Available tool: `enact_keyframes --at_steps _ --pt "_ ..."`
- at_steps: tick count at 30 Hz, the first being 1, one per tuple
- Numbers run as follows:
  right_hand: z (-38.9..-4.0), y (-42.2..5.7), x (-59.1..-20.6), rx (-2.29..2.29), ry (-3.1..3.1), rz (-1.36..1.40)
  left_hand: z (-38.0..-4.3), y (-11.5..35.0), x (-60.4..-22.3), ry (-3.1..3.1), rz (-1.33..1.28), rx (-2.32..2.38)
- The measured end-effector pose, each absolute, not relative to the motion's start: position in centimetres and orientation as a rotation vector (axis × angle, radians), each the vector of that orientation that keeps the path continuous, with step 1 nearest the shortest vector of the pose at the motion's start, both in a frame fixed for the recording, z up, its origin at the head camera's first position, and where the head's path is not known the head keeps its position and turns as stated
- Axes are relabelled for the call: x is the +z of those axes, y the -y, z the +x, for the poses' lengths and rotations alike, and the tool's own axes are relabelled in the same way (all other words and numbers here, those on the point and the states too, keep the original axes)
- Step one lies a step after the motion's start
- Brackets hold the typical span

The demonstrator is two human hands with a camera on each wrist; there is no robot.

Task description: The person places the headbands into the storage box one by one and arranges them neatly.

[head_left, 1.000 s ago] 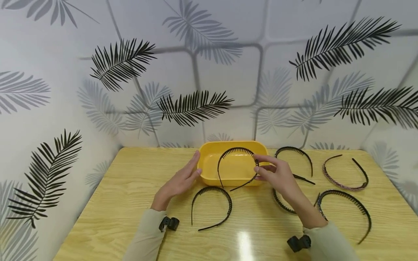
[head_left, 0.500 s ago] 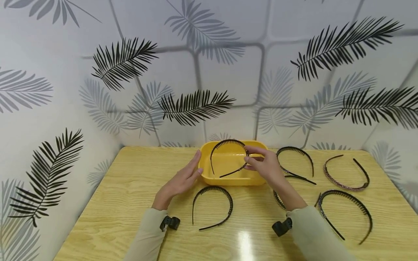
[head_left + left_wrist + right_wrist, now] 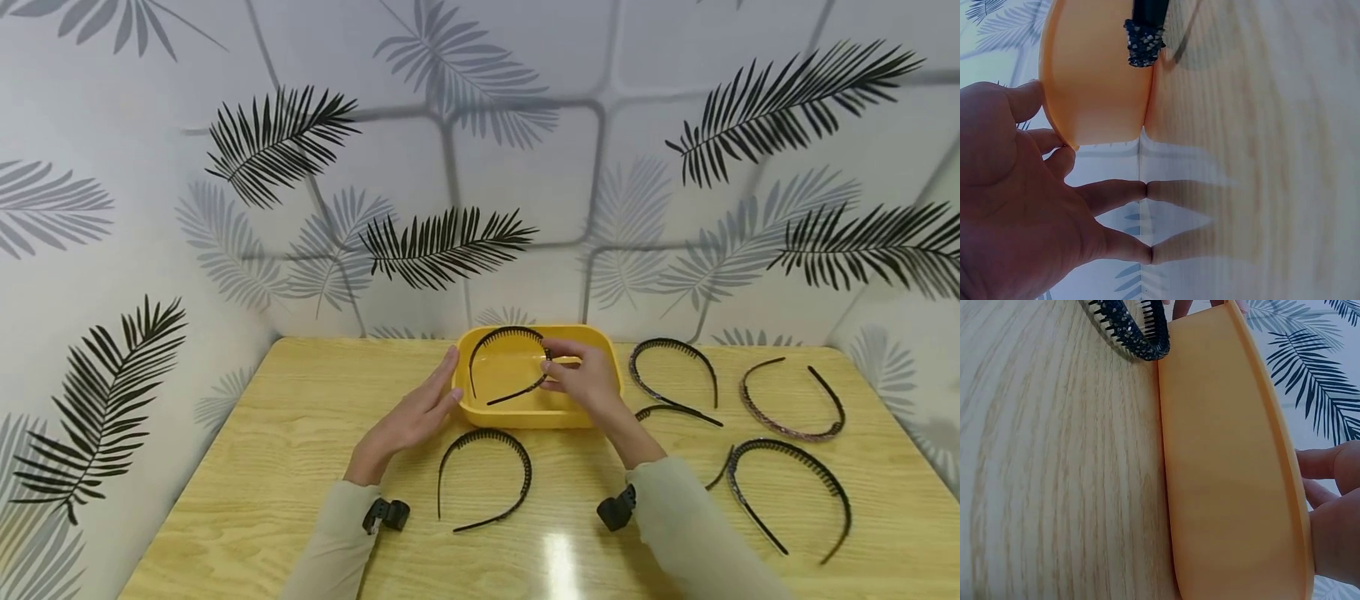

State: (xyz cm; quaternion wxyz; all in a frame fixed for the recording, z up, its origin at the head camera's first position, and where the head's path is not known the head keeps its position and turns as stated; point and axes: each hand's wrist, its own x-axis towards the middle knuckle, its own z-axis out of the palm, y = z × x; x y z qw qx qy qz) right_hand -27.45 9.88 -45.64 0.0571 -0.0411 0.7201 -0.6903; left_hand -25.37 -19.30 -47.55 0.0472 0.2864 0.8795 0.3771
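Note:
Between thumb and fingers of my right hand (image 3: 591,382), a black toothed headband (image 3: 507,331) is pinched by its right side. It hangs within the outline of a yellow plastic bin (image 3: 536,420); whether it touches the bottom I cannot tell. My left hand (image 3: 411,422) rests against the bin's left end, thumb at the rim and fingers extended. Two lower fingertips reach the table in the left wrist view. Right in front of the bin lies another black headband (image 3: 528,467); its glittery dark part (image 3: 1141,347) shows in the right wrist view, which hides the held headband.
Several more headbands lie on the wooden table (image 3: 300,467) to the right, among them a black one (image 3: 821,467), a pinkish one (image 3: 795,432) and a dark one beside the bin (image 3: 678,342). My right forearm partly covers others. A leaf-patterned wall (image 3: 525,275) stands directly behind.
My right hand has carried the headband leftward and slightly back, from the bin's front edge to over its inside. The left hand stays at the bin.

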Motion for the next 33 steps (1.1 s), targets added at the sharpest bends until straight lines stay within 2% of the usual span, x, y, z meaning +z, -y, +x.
enact_keyframes --at_steps 33 --pt "-28.6 -8.6 -46.7 -1.885 -2.16 0.027 -25.3 19.3 -47.5 -2.672 0.856 1.168"
